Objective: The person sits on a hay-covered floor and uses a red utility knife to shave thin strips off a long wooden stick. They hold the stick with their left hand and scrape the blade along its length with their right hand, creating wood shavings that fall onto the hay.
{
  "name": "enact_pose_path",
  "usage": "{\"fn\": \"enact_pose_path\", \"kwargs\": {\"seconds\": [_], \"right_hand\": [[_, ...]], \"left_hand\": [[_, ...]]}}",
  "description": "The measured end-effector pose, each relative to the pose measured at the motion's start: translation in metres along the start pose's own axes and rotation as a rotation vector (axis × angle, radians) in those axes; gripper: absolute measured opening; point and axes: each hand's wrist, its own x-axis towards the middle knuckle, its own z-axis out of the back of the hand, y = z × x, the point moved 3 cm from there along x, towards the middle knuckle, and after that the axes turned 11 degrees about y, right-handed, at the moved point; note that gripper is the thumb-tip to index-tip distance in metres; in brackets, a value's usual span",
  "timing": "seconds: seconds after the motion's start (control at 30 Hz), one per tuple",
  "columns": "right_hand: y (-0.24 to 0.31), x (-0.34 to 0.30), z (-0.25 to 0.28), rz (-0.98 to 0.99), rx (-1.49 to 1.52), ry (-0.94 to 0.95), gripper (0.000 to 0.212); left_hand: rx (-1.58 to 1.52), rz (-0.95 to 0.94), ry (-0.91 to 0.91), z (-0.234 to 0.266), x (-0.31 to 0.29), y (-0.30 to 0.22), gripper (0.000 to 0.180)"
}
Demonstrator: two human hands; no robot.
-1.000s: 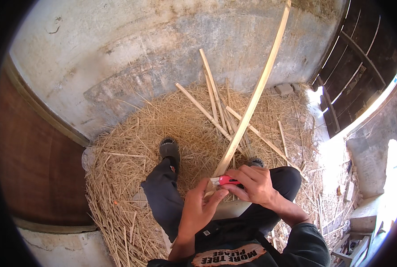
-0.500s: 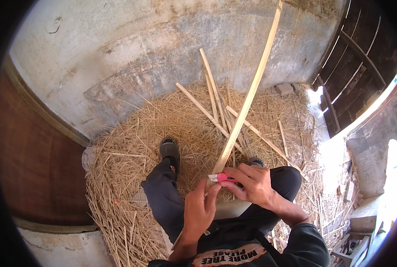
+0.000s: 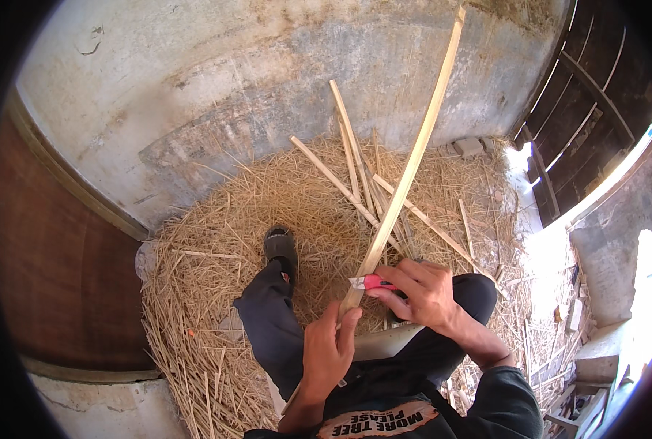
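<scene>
A weathered grey wall (image 3: 216, 80) sweeps from 10 to 1 o'clock above a floor covered in straw-coloured shavings (image 3: 201, 293), with a brown door panel (image 3: 62, 271) at 9 o'clock and dark boarding (image 3: 589, 110) at 2. Dark trousers (image 3: 273, 314) cover my spread legs. From my grasp at 6 o'clock a long pale strip (image 3: 406, 183) slants up toward 1; its tip, at the top edge of view half a second ago, now sits a little below it. Beyond it, slimmer strips (image 3: 349, 143) lie crossed over the shavings, just as they did then. At 4 o'clock stands a grey, box-like frame (image 3: 562, 421), its contents too dim to make out; a pale curved edge (image 3: 384, 342) shows between my thighs, though I cannot tell whether it belongs to a container.

My right hand (image 3: 422, 296), toward 4 o'clock, has moved up along the strip and now covers most of the shoe that showed beyond it. My left hand (image 3: 329, 351), at 6, is almost where it was, thumb and fingers pinching the strip near its lower part. Clenched in my right fingers is a red-handled knife (image 3: 377, 282), its blade pointing to 9 o'clock across the strip; close by my left fingertips half a second earlier, it now leaves a short bare stretch of strip between.
</scene>
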Motion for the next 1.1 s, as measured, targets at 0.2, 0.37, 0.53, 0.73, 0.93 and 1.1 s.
{"fn": "enact_pose_path", "kwargs": {"seconds": [0.2, 0.37, 0.53, 0.73, 0.93, 1.1], "right_hand": [[-0.012, 0.006, 0.008, -0.083, -0.004, -0.016, 0.025], [-0.058, 0.016, 0.021, -0.296, 0.08, -0.088, 0.024], [-0.062, 0.011, 0.022, -0.271, 0.05, 0.004, 0.026], [-0.068, 0.014, 0.021, -0.264, 0.026, 0.023, 0.026], [-0.083, 0.017, 0.024, -0.302, 0.049, -0.025, 0.028], [-0.123, 0.022, 0.035, -0.35, -0.053, -0.081, 0.028]], "left_hand": [[0.03, 0.089, 0.059, 0.003, -0.01, 0.005, 0.029], [0.035, 0.127, 0.104, -0.006, -0.028, 0.019, 0.028], [0.027, 0.153, 0.125, -0.006, -0.036, 0.028, 0.028], [0.052, 0.186, 0.145, -0.001, -0.04, 0.031, 0.027], [0.057, 0.104, 0.081, -0.001, -0.042, 0.035, 0.027], [0.052, 0.221, 0.151, 0.004, -0.06, 0.035, 0.029]]}}
